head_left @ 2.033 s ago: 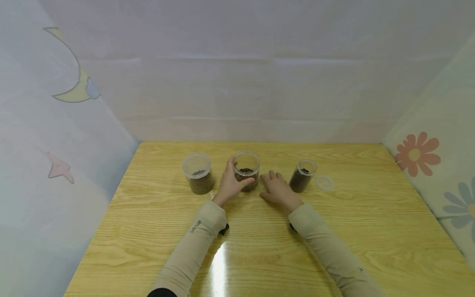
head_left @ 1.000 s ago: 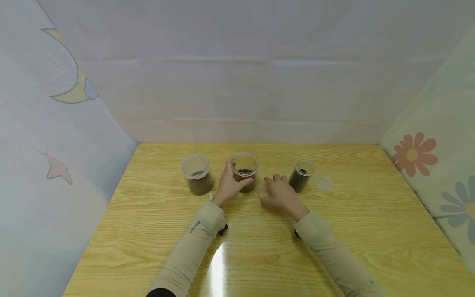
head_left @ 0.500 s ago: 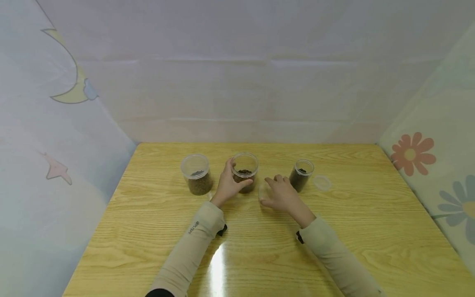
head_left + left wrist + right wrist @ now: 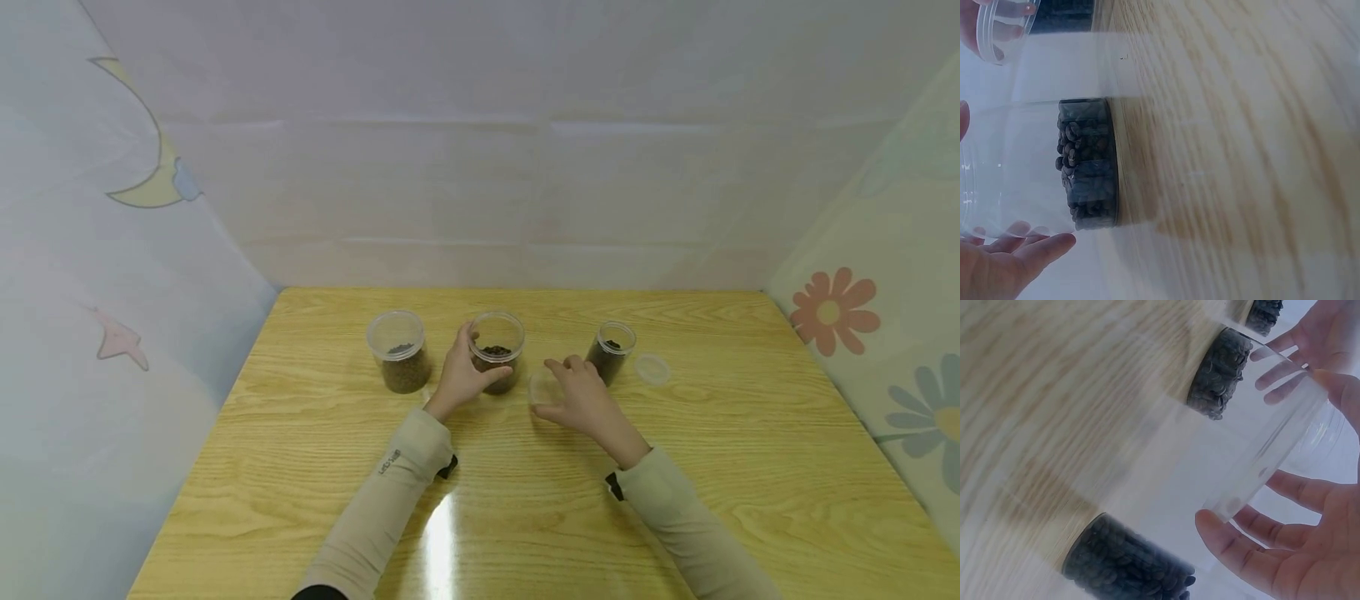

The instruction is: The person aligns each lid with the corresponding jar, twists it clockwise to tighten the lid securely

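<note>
My left hand [image 4: 459, 379] holds the side of the middle clear jar [image 4: 498, 333], thumb across its near side and fingers behind. The jar stands upright and uncovered, with dark coffee beans [image 4: 1088, 165] in its bottom part. Just right of it, my right hand [image 4: 588, 404] pinches a clear round lid [image 4: 1272, 447] by its edge, between thumb and fingers. In the right wrist view the lid is tilted and off the table, apart from the jar's rim. Much of the lid is hidden by the right hand in the head view.
To the left stands another wide jar [image 4: 406, 371] part filled with dark brown contents. A narrower open jar [image 4: 607, 362] with dark beans is close behind the right hand, and a small clear lid [image 4: 652, 369] lies flat beside it. The wooden table [image 4: 525, 517] meets cloth walls.
My right hand has taken the lid by its edge and shifted slightly right and towards me with it. The left hand has kept its hold on the middle jar, which has barely moved.
</note>
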Motion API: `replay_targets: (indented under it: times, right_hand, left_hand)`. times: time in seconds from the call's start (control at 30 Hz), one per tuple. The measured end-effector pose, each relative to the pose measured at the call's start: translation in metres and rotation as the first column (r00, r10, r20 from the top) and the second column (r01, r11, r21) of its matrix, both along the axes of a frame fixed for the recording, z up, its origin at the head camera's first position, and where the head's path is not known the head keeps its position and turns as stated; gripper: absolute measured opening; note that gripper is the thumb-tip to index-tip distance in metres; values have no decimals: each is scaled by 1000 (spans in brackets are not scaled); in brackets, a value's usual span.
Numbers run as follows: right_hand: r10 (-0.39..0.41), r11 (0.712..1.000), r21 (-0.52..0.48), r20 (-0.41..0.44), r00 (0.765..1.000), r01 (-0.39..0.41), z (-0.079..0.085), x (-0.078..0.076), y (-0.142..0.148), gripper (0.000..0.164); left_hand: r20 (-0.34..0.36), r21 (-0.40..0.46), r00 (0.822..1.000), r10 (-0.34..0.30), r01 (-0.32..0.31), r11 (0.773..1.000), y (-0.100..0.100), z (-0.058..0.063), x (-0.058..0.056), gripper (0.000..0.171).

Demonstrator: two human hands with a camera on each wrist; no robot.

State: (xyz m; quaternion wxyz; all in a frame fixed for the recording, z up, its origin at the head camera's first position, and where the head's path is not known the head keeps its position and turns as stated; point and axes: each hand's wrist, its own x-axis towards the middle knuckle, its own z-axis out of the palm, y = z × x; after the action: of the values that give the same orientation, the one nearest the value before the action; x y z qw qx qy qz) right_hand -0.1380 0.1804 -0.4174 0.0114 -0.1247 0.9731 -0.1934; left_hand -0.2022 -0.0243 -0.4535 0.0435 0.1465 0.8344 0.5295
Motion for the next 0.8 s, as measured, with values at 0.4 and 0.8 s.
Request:
replay_targets:
  times: [0.4, 0.8]
  right_hand:
    - [-28, 997, -65, 7, 1000, 29, 2, 9, 7, 73]
    - [-30, 994, -107, 4, 1000, 30, 5, 15, 11, 73]
  left_hand:
    - [17, 8, 999, -36, 36, 999, -4, 3, 7, 98]
    - [-4, -24, 999, -51, 50, 998, -5, 2, 10, 97]
